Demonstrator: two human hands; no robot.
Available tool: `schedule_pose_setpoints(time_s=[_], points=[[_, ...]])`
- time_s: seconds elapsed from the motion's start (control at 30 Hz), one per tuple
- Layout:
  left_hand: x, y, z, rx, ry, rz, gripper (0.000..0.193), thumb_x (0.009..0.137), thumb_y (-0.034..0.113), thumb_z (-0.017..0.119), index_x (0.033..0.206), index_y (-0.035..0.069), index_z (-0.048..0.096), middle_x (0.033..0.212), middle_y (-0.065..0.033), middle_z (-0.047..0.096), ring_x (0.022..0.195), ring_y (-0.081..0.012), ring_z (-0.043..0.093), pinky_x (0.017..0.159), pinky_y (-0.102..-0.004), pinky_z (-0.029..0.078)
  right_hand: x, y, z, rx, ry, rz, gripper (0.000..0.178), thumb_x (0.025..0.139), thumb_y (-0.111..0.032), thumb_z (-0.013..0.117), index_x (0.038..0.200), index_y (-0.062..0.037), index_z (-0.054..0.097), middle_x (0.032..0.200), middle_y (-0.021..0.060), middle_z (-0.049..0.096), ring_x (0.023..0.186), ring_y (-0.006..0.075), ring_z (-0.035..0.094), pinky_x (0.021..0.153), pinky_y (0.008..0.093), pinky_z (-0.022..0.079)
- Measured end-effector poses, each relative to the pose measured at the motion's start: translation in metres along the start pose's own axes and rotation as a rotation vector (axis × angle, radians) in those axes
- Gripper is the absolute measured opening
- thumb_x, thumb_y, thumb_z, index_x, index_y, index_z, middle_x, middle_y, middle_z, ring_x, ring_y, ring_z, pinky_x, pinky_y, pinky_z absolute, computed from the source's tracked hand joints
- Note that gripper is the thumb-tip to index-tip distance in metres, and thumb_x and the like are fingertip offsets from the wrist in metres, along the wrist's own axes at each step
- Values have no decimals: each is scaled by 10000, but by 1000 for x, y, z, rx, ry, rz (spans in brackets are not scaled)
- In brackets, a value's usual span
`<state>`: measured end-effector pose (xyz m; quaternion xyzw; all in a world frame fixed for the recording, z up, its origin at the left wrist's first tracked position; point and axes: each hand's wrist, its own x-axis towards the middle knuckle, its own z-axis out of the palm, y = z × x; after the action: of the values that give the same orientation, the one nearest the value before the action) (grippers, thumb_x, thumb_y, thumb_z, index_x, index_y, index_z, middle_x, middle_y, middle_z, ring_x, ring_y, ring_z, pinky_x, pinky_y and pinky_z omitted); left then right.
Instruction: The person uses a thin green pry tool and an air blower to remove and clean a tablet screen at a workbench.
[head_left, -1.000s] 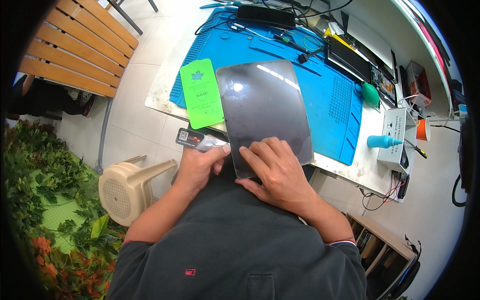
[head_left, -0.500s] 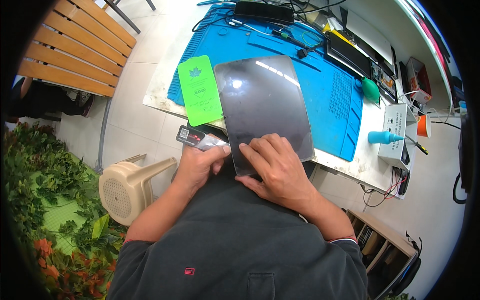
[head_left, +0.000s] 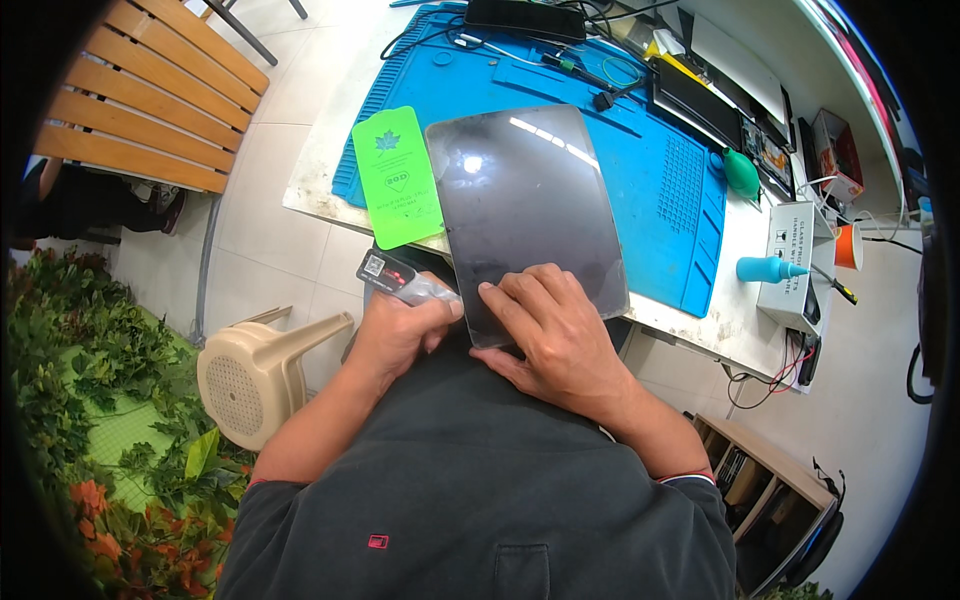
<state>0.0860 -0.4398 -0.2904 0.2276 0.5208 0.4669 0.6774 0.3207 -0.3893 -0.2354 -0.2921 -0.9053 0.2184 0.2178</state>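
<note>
A dark-screened tablet (head_left: 530, 200) lies partly on the blue mat, its lower end reaching past the table's near edge toward me. My right hand (head_left: 545, 325) grips that lower end, fingers bent over the glass and thumb at the bottom edge. Pinched in my left hand (head_left: 405, 325) is a thin flat black-and-silver tool (head_left: 392, 274) with a square code on it. Its silvery end meets the tablet's left side near my thumb; whether it goes under the edge, I cannot tell. Left of the tablet, a bright green screen-protector card (head_left: 398, 180) lies across the mat's edge.
The blue work mat (head_left: 665, 275) covers much of the white table. Cables, a black device (head_left: 525, 18) and opened device parts line the back. To the right stand a blue squeeze bottle (head_left: 765, 269), a white box (head_left: 790, 235) and a green air blower (head_left: 741, 176). A beige stool (head_left: 245, 385) stands left.
The black-and-silver tool has tilted slightly in my left hand, its labelled end turning a little. My right hand stays in place on the tablet.
</note>
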Motion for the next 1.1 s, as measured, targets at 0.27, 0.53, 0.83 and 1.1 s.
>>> schedule_pose_setpoints(time_s=[0.27,0.53,0.83,1.1], points=[[-1,-2,-2,0,-24,-16,164,881,-2,809,967,36,675,752,-35,630,546,-115,535,483,-282,407,-1,0,1,6,13,2,690,755,-234,970,1329,39,700,1220,139,654,1136,349,621,961,461,517],[-2,-4,-3,7,-55,-27,156,865,-4,811,939,28,677,731,-27,615,538,-110,519,477,-281,394,-1,0,3,4,30,2,687,744,-227,972,1313,42,695,1204,145,658,1117,349,627,948,458,519],[-5,1,0,53,-85,-59,137,836,21,812,885,33,684,721,-35,618,535,-117,512,484,-280,385,-1,0,2,-11,20,-1,704,729,-228,974,1314,53,702,1222,145,662,1154,321,625,927,430,513],[-6,1,0,67,-118,-72,135,818,11,807,851,32,678,713,-42,616,539,-126,511,496,-286,379,-1,0,3,-11,26,-1,712,720,-226,976,1315,51,700,1215,139,661,1150,319,625,924,431,513]])
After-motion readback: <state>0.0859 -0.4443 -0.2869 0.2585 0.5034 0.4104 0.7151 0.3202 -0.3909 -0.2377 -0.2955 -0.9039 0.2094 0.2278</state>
